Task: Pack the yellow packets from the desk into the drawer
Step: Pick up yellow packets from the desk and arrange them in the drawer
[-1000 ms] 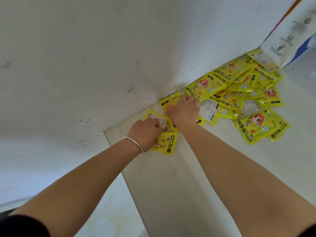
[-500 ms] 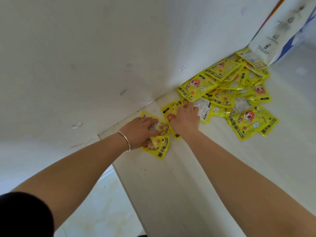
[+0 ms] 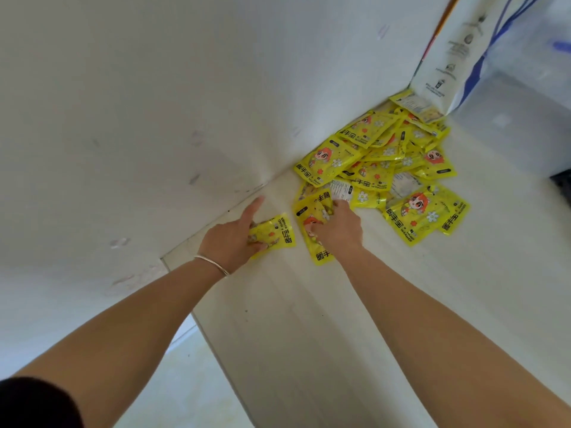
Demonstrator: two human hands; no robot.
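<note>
Your left hand (image 3: 230, 242) grips one packet (image 3: 273, 233) on the desk (image 3: 309, 335), thumb underneath, forefinger pointing at the wall (image 3: 154, 103). Just beside it, your right hand (image 3: 338, 228) is curled over two more packets (image 3: 312, 211). Beyond them the pile (image 3: 398, 168) lies against the wall, reaching a white bag (image 3: 448, 57).

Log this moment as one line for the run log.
left hand: holds packet | right hand: grips packet | pile: on desk | drawer: unseen
</note>
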